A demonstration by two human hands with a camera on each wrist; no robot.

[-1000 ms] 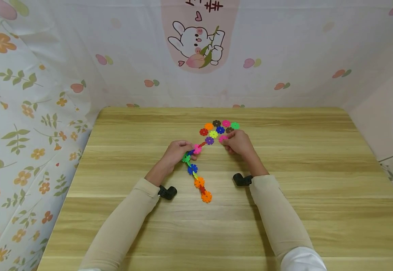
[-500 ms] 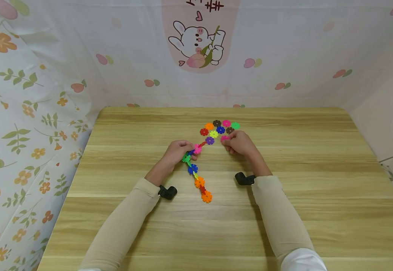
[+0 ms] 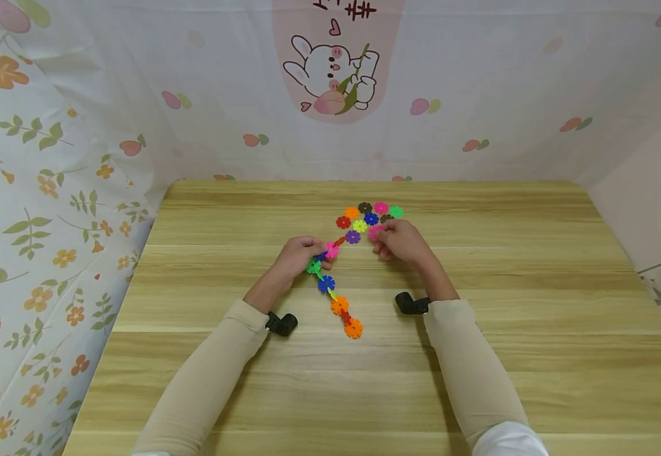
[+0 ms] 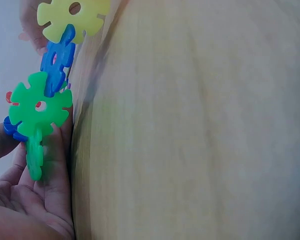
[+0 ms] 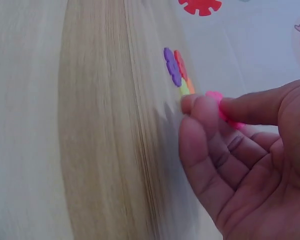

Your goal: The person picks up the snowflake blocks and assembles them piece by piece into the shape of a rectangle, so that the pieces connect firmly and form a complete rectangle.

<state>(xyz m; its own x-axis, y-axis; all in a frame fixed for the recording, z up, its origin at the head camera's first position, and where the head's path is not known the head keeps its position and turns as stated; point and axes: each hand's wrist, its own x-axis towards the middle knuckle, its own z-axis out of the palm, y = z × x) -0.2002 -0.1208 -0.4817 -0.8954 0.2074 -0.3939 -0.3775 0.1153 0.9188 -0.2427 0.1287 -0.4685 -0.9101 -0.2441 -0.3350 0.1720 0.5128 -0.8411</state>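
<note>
My left hand pinches a chain of interlocked snowflake discs near its upper end. In the head view the chain runs from a red disc and a pink disc past a green one down to an orange disc. Up close in the left wrist view, a large green disc slots into blue and yellow neighbours. With thumb and fingertips, my right hand pinches a loose pink disc, partly hidden by the fingers. A purple disc lies between the two hands.
Beyond the hands several loose discs lie flat in a cluster, among them a blue disc, a yellow disc and a far green disc. They rest on a wood-grain table. A patterned curtain hangs behind it.
The chain's lower end has swung slightly to the right. My right hand has shifted a little right, still pinching the pink disc. My left hand stays in place.
</note>
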